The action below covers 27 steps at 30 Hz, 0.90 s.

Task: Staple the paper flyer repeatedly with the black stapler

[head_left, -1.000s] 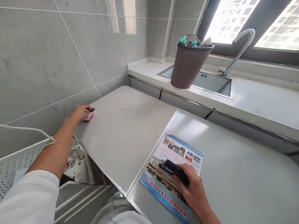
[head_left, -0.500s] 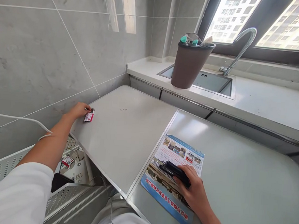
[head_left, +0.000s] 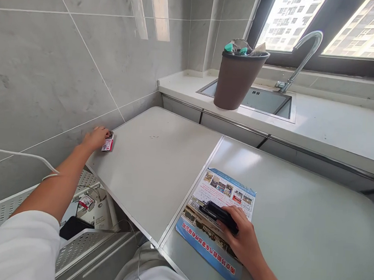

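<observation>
At the far left edge of the folding table [head_left: 172, 164], my left hand [head_left: 96, 138] has its fingers closed at the near side of a small red-and-white box [head_left: 107, 143]. The fingertips are partly hidden, and something dark shows at the box's top end. My right hand [head_left: 241, 231] is wrapped around a black stapler [head_left: 222, 215], fingers over its rear half. The stapler lies across a printed leaflet [head_left: 211, 257] with a blue band and small photos, flat on the table's right panel.
A brown bin [head_left: 239, 81] holding bottles stands at the sink's [head_left: 269, 105] front edge, beside a curved faucet [head_left: 304, 58]. Below left, a perforated white rack [head_left: 80, 247] holds another red-and-white box [head_left: 86, 201] and a black item. A white cable [head_left: 19, 153] crosses my left forearm.
My left hand has shifted slightly left toward the wall, and the small box has moved left with it. My right hand, the stapler and the leaflet have stayed in place.
</observation>
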Tool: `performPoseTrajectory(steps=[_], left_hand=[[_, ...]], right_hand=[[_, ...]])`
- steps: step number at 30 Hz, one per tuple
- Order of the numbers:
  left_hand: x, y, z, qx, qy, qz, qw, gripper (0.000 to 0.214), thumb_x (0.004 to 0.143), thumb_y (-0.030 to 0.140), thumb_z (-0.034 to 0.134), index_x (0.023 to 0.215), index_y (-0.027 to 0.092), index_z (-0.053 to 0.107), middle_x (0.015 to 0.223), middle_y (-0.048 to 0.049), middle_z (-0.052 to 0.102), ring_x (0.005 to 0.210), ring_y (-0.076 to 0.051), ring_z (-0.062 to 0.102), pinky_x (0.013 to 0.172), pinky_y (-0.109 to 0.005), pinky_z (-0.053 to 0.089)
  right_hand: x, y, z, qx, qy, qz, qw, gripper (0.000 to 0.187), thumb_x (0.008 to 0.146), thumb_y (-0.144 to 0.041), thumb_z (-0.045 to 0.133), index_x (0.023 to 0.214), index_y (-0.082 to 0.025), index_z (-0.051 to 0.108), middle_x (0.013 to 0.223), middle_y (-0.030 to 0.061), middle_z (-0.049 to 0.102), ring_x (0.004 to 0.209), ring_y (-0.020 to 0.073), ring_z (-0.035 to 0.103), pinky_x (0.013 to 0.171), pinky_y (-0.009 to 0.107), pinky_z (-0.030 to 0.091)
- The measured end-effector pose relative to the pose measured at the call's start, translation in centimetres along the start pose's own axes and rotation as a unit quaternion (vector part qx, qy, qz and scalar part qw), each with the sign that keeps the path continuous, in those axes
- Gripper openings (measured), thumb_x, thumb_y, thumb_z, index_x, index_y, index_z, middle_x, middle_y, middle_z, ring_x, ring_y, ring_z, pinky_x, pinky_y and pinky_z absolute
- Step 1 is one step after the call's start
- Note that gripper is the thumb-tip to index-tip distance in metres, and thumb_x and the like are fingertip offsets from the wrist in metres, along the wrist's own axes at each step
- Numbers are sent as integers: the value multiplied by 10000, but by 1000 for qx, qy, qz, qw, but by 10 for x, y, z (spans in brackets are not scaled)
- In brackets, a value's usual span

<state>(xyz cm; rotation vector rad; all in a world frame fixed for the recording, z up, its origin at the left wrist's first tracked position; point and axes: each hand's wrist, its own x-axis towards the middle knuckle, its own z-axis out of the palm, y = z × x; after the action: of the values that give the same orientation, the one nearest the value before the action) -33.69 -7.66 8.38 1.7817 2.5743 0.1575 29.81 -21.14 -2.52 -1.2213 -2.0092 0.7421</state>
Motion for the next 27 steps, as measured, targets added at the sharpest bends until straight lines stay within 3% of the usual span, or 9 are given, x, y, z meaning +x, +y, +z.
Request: performPoseTrajectory(steps=[12,21,27], left_hand=[[-18,-3,9,123,14,44,991,176,1023,228,501,1057,131,644,1026,-76,676,1174,-248,480,868,-295,422],[-31,-5,15,136,78,12,988,249,1044,274,421,1054,137,628,1034,-105,673,1173,-267,483,791,-312,425],[-33,-4,24,115,110,37,987,322,1063,254,312,1181,118,578,1304,-174,615,1289,-295,409,868,-348,429]], right_hand=[[1,-1,0,0,0,1,1000,201,971,-322,614,1158,-254,635,1091,90,682,1031,296,626,860,449,554],[0,-2,0,-1,3,-1,1000,208,970,-322,618,1159,-236,637,1094,104,685,1039,300,627,869,461,555],[2,0,2,1,6,-1,1000,217,966,-331,625,1163,-241,639,1098,97,685,1043,295,632,874,447,559]])
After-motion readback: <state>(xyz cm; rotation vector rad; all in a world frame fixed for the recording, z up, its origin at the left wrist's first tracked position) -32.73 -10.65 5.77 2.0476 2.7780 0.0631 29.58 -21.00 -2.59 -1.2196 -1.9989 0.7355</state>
